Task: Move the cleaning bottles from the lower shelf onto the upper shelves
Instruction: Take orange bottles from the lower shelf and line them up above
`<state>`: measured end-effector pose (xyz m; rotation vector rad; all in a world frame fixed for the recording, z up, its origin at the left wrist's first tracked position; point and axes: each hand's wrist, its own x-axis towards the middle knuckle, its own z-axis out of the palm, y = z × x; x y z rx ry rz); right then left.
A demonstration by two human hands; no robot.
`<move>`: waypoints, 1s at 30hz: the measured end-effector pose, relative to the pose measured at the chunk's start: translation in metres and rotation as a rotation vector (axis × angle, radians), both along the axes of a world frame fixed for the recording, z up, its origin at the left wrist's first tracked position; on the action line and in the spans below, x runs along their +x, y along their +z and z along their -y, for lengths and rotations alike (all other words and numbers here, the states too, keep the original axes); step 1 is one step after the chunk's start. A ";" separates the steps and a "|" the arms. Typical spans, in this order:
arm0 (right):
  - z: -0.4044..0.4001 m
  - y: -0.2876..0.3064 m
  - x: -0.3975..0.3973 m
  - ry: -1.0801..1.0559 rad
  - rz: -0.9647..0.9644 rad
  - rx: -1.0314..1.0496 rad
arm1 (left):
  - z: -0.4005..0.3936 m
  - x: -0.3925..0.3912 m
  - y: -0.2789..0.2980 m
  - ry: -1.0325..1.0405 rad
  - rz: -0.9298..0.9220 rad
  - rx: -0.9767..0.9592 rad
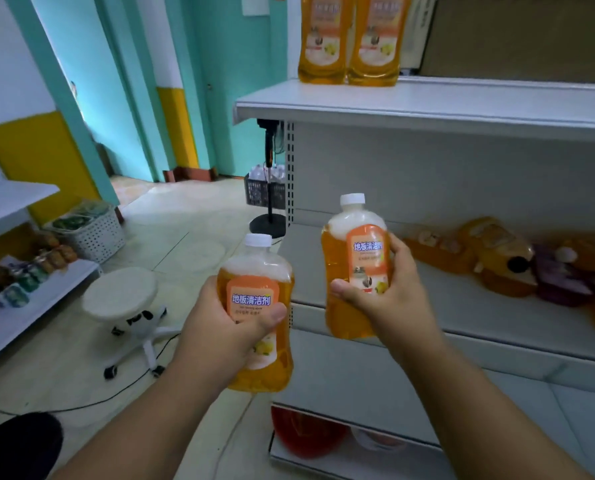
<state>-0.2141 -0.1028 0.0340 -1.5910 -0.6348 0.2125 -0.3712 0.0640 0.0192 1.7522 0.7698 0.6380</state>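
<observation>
Beside a pale grey metal shelving unit (pixel 427 109) in a room with teal and yellow walls and a pale tiled floor (pixel 185 216), two tall amber-filled bottles with orange labels (pixel 349 39) stand touching on the upper shelf; their print is too blurred to read. Soft orange plush toys (pixel 496 254) lie on the middle shelf. A white round stool on castors (pixel 121 296) stands on the floor near a white perforated basket (pixel 96 233) holding packets. The left hand (pixel 226 327) grips an orange-liquid bottle with a white cap (pixel 258 306) labelled 地板清洁剂; the right hand (pixel 389 289) clasps a matching white-capped bottle (pixel 356 258), both held before the shelves.
</observation>
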 end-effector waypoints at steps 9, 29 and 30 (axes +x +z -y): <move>0.056 0.096 -0.063 -0.082 0.124 0.254 | 0.010 0.023 0.074 -0.127 0.136 0.134; 0.118 0.242 0.130 -0.185 0.504 0.215 | 0.078 0.231 0.277 -0.348 0.392 0.206; 0.115 0.243 0.142 -0.193 0.505 0.196 | 0.076 0.244 0.279 -0.339 0.363 0.215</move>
